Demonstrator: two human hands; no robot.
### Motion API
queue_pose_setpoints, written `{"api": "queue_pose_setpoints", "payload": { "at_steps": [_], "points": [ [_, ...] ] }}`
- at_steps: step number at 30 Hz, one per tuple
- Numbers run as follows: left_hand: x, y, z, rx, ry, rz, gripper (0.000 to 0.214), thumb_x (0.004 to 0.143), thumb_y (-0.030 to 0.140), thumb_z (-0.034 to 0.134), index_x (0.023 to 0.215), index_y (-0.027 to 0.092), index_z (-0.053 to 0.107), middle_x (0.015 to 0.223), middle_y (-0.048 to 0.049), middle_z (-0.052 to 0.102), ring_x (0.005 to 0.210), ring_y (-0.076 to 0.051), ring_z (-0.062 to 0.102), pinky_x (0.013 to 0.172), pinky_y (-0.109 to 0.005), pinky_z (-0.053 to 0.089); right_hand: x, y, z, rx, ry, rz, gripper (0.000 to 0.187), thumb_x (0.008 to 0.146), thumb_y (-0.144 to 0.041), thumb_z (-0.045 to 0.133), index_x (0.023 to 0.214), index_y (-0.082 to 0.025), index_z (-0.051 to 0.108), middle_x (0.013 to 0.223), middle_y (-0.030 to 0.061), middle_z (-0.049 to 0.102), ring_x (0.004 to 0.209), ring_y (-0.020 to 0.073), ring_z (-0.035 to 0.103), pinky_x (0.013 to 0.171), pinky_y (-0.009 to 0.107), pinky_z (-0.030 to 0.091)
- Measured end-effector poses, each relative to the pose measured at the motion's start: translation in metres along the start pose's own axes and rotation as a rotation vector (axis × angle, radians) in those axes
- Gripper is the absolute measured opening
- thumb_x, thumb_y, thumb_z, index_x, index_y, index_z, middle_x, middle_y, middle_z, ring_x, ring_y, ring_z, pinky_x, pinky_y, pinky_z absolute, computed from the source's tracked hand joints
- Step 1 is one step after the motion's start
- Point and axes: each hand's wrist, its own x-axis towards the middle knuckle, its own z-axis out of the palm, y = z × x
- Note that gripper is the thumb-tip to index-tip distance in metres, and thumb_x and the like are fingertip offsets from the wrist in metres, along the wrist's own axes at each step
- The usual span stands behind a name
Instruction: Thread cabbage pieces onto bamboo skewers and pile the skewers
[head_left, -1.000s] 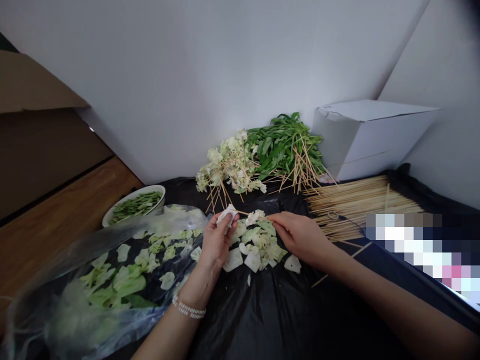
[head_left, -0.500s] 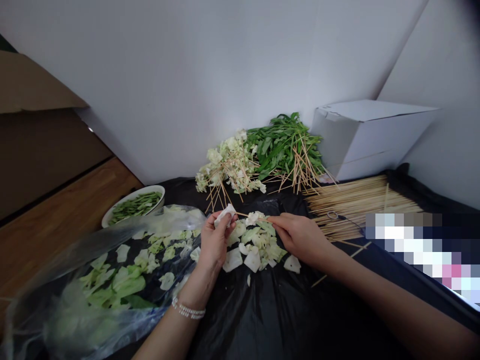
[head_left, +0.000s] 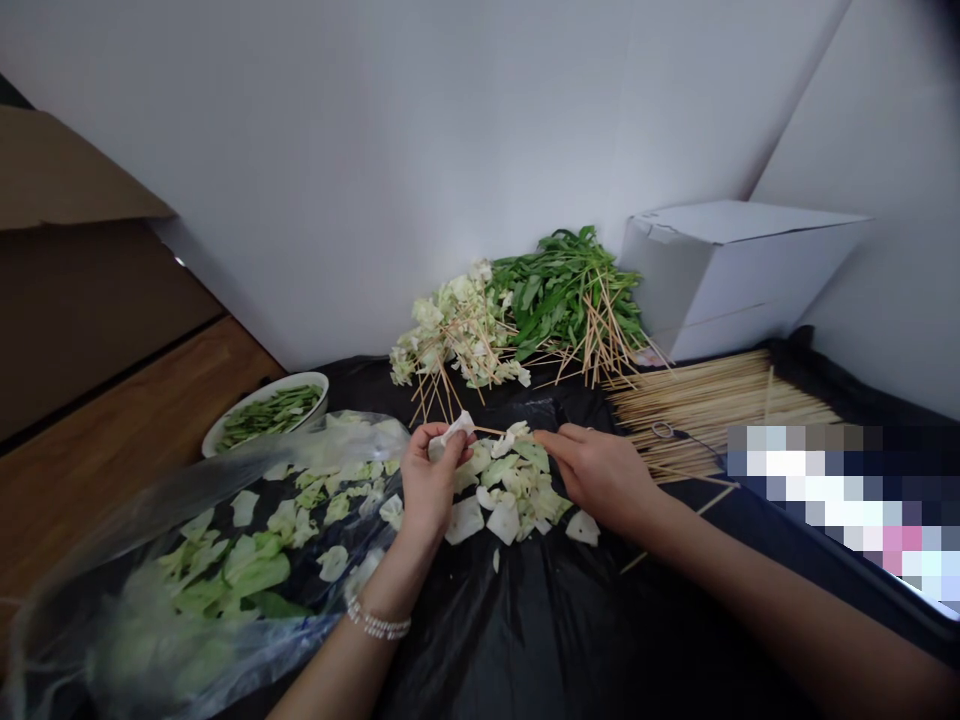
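Note:
Pinched in my left hand [head_left: 433, 470] is a pale piece of cabbage leaf [head_left: 459, 428]. A thin wooden skewer [head_left: 489, 431] runs from that leaf across to my right hand [head_left: 600, 472], whose fingers are closed around its other end. Part of the skewer is hidden by my right fingers. Directly below and between both hands lies a heap of cut cabbage pieces [head_left: 517, 495] on black plastic sheeting [head_left: 517, 640].
Skewered cabbage [head_left: 457, 320] and skewered green leaves [head_left: 555, 290] are piled by the wall. Bare skewers [head_left: 697, 405] lie at right before a white box [head_left: 750, 270]. A clear bag [head_left: 330, 440] with cabbage and a bowl [head_left: 212, 436] of green vegetables are at left.
The leaf piece in my left hand has tilted slightly, its tip now pointing further up. Both hands stay in nearly the same place.

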Motion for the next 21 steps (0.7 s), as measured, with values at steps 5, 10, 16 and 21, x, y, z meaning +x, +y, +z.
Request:
{"api": "queue_pose_setpoints", "payload": {
  "at_steps": [5, 10, 16, 21],
  "points": [
    [-0.004, -0.001, 0.002, 0.062, -0.026, 0.032, 0.026, 0.070, 0.028, 0.078, 0.084, 0.018, 0.058, 0.079, -0.0029, 0.072, 0.073, -0.015, 0.070, 0.065, -0.023, 0.055, -0.001, 0.000, 0.005, -0.031, 0.041, -0.036, 0.033, 0.094, -0.016, 0.041, 0.117, -0.021, 0.064, 0.088, 0.0055, 0.065, 0.072, 0.0158, 0.057, 0.059, 0.028, 0.030],
    [-0.008, -0.001, 0.004, 0.094, -0.051, 0.033, 0.022, 0.070, 0.028, 0.078, 0.081, 0.018, 0.061, 0.074, -0.0001, 0.070, 0.064, -0.012, 0.066, 0.061, -0.021, 0.053, -0.001, -0.003, 0.007, -0.022, 0.006, -0.038, 0.035, 0.091, -0.012, 0.042, 0.117, -0.021, 0.064, 0.087, 0.0043, 0.065, 0.068, 0.0145, 0.056, 0.057, 0.029, 0.027],
    [-0.014, -0.004, 0.009, 0.108, -0.113, -0.016, 0.022, 0.068, 0.025, 0.078, 0.080, 0.018, 0.062, 0.070, 0.0040, 0.064, 0.055, -0.009, 0.060, 0.057, -0.020, 0.052, -0.001, -0.005, 0.009, -0.020, -0.027, -0.043, 0.037, 0.089, -0.012, 0.045, 0.120, -0.021, 0.063, 0.088, 0.0040, 0.066, 0.067, 0.0144, 0.057, 0.056, 0.029, 0.027],
    [-0.016, 0.000, 0.011, 0.032, -0.164, -0.118, 0.035, 0.062, 0.025, 0.084, 0.088, 0.018, 0.062, 0.079, 0.0016, 0.067, 0.067, -0.011, 0.065, 0.065, -0.022, 0.055, 0.000, 0.004, 0.008, -0.016, 0.041, 0.003, 0.035, 0.092, -0.013, 0.042, 0.118, -0.021, 0.063, 0.089, 0.0035, 0.067, 0.071, 0.0148, 0.060, 0.058, 0.028, 0.031]
  ]
}}
